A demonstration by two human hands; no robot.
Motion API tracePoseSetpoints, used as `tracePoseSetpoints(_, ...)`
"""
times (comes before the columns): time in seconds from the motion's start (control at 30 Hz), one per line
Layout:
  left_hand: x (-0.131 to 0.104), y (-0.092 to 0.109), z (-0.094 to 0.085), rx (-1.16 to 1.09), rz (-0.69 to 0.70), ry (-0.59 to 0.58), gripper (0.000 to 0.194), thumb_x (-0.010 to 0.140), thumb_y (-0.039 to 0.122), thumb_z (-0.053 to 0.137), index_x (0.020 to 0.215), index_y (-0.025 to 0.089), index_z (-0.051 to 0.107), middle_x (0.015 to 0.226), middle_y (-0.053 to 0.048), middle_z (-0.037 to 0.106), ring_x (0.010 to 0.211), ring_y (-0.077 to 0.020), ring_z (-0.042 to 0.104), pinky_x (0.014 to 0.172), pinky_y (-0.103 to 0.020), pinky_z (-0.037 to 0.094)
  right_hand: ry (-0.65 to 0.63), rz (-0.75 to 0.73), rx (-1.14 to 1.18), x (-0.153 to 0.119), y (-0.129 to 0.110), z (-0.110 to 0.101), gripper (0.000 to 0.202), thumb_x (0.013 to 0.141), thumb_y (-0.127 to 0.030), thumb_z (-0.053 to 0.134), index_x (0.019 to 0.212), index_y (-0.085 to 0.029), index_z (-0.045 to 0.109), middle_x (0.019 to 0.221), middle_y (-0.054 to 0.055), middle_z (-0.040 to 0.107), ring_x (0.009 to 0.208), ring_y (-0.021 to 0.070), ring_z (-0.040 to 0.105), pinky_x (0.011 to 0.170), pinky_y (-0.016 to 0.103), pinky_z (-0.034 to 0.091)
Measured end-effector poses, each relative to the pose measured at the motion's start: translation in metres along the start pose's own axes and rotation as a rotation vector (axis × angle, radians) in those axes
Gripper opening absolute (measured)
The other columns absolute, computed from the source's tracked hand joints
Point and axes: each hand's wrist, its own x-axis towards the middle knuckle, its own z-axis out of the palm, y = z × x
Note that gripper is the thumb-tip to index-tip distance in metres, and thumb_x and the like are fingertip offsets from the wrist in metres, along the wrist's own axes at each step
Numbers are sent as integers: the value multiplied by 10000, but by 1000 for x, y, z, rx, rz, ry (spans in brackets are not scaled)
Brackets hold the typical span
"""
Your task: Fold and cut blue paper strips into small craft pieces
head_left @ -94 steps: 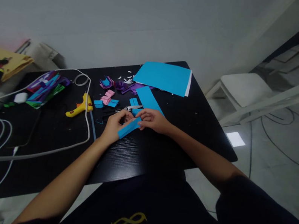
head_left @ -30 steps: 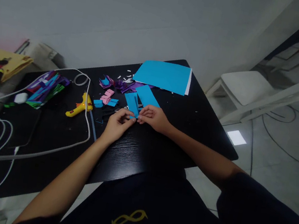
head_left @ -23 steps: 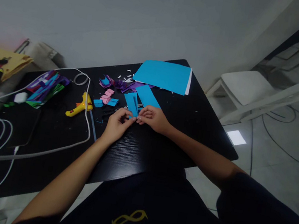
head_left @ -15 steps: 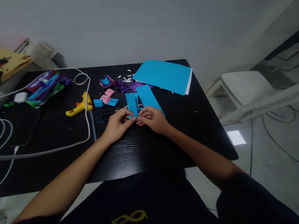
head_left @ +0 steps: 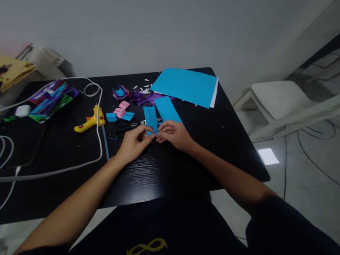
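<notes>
A small blue paper strip (head_left: 151, 118) stands up from between my fingertips over the black table. My left hand (head_left: 135, 141) pinches its lower left edge between thumb and fingers. At its lower right corner, my right hand (head_left: 173, 134) is closed with the fingertips on the paper. Behind my right hand lies a larger blue paper piece (head_left: 168, 108). Scissors (head_left: 126, 127), partly hidden, rest just beyond my left hand. Pink folded pieces (head_left: 121, 110) and small blue folded pieces (head_left: 111, 117) lie to the left.
A yellow glue gun (head_left: 91, 121) lies left of my left hand, with a white cable (head_left: 101, 146) looping past it. Blue sheets (head_left: 186, 86) are at the back of the black table (head_left: 226, 141). Purple folded paper (head_left: 137, 96) and colourful packets (head_left: 52, 99) sit farther left.
The raised flap of the blue strip has gone down, so the strip now looks flatter and narrower. Both hands have stayed almost in place.
</notes>
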Motion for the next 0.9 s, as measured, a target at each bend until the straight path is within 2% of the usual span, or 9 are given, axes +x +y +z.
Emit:
tracePoseSetpoints(0.47, -1, 4, 2, 18, 43, 40, 203, 885, 359, 723, 1007, 202, 686, 699, 33, 636, 613, -120, 596, 606, -234, 469, -40, 21, 13, 0, -4, -1, 301, 704, -288, 881, 839, -141, 656, 681, 28, 728, 659, 174, 750, 648, 299, 649)
tracePoseSetpoints(0.9, -2, 4, 1, 29, 69, 39, 179, 883, 357, 745, 972, 201, 743, 740, 4, 714, 636, -127, 640, 621, -241, 502, -34, 47, 36, -2, -8, 0, 239, 723, -252, 842, 827, -138, 659, 655, 19, 725, 645, 165, 744, 635, 277, 637)
